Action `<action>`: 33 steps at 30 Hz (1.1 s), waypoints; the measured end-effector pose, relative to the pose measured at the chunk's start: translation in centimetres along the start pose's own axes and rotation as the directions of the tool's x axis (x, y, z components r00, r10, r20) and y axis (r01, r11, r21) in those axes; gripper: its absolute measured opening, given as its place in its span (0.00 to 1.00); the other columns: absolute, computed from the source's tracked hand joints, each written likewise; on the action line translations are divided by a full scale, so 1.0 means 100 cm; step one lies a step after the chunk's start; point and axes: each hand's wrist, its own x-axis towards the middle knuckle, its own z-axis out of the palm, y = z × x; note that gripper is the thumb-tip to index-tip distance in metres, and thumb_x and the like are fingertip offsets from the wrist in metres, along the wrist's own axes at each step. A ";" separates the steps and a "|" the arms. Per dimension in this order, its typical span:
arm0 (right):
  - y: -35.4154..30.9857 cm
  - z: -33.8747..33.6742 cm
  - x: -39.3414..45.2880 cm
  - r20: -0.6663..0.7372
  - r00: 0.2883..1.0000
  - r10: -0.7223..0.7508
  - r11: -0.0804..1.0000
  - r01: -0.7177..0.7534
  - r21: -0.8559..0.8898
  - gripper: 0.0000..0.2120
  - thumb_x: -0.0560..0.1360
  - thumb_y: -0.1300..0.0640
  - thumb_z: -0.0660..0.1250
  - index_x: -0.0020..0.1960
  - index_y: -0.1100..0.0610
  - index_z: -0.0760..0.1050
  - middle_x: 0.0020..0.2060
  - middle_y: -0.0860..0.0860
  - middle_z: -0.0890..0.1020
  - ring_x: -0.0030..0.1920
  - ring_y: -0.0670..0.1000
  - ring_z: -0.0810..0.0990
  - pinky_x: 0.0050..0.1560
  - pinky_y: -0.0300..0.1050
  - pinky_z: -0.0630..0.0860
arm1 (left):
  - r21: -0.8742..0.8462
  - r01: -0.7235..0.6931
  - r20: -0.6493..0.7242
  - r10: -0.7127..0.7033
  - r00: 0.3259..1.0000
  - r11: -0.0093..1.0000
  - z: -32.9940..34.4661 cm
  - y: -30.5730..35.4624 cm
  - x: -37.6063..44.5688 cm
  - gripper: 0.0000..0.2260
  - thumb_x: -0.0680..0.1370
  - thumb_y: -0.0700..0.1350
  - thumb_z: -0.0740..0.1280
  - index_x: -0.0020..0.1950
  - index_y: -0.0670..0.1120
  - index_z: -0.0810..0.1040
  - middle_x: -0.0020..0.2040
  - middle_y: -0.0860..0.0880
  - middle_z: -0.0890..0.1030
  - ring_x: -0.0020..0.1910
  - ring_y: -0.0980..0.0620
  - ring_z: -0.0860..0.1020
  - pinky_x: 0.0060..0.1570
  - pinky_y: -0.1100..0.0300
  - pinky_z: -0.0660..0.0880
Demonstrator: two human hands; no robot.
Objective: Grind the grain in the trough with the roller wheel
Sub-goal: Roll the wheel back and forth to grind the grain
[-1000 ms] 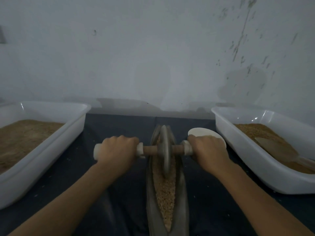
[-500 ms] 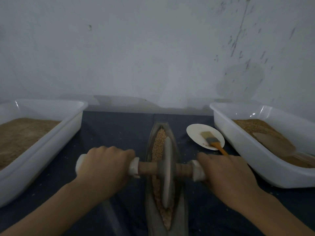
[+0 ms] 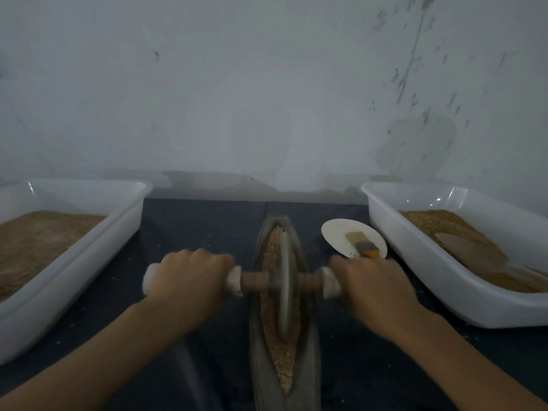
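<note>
the trough (image 3: 258, 366) is laid lengthwise on the dark table (image 3: 201, 226), with grain (image 3: 283, 360) heaped along its groove. the wheel (image 3: 284, 284) is stood upright in the groove, about midway. its axle is gripped on each side: the left hand (image 3: 189, 280) is curled round one white handle, the right hand (image 3: 375, 287) round the other. beyond the right hand, a brush (image 3: 363, 244) is laid on a plate (image 3: 336, 234). white tubs of meal are set at left (image 3: 118, 229) and right (image 3: 415, 262).
</note>
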 end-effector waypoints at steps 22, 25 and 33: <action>-0.010 -0.015 -0.018 -0.070 0.998 0.002 1.000 0.000 0.029 0.20 0.55 0.56 0.79 0.38 0.50 0.69 0.27 0.47 0.75 0.25 0.48 0.73 0.24 0.40 0.62 | -0.002 -0.042 -0.083 0.042 0.996 0.999 -0.004 0.001 -0.026 0.14 0.70 0.57 0.68 0.40 0.57 0.63 0.35 0.55 0.74 0.36 0.52 0.78 0.33 0.58 0.66; -0.017 -0.028 -0.041 -0.177 0.984 -0.024 1.000 0.026 0.009 0.25 0.44 0.64 0.79 0.32 0.52 0.68 0.22 0.48 0.69 0.19 0.49 0.67 0.22 0.39 0.55 | -0.006 -0.178 -0.265 0.170 0.949 0.984 -0.009 -0.002 -0.051 0.20 0.55 0.50 0.79 0.31 0.53 0.67 0.25 0.53 0.71 0.21 0.46 0.73 0.26 0.61 0.59; 0.003 0.026 0.022 -0.087 0.994 0.073 0.996 -0.077 -0.048 0.14 0.66 0.53 0.75 0.43 0.51 0.70 0.33 0.48 0.79 0.32 0.50 0.77 0.26 0.44 0.70 | 0.084 0.022 -0.105 -0.013 0.994 0.996 0.014 0.001 0.022 0.09 0.75 0.56 0.63 0.42 0.56 0.64 0.38 0.55 0.75 0.38 0.53 0.77 0.35 0.58 0.65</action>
